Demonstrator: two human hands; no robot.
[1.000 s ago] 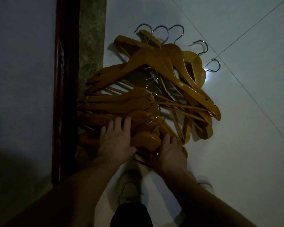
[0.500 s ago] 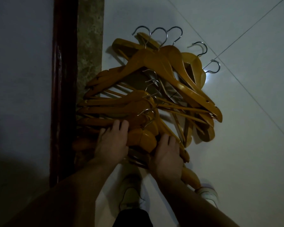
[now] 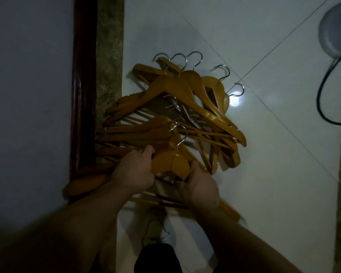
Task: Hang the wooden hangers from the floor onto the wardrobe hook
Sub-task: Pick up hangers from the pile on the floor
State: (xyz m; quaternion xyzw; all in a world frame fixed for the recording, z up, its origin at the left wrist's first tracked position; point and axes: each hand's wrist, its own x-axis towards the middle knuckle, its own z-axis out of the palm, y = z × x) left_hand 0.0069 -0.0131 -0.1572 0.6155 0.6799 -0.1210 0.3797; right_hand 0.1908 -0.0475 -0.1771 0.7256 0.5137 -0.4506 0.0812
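Grip: left hand (image 3: pixel 134 170) curls over the left shoulder of the near hanger (image 3: pixel 171 164); right hand (image 3: pixel 201 186) clasps its right shoulder.
Long axis: left to right between the hands, with its metal hook (image 3: pixel 180 138) pointing far.
Nearer hand: neither; each holds one end.
Pile: the other hangers (image 3: pixel 185 99) lie on the floor (image 3: pixel 264 174), overlapping the near hanger on its far side, beside the dark wooden frame (image 3: pixel 83 95).
Wardrobe hook: not in view.
Risk: lifting will likely snag neighbouring hooks.

Dim room: glossy white floor tiles (image 3: pixel 264 174), dark red wooden trim (image 3: pixel 83 95) at left.
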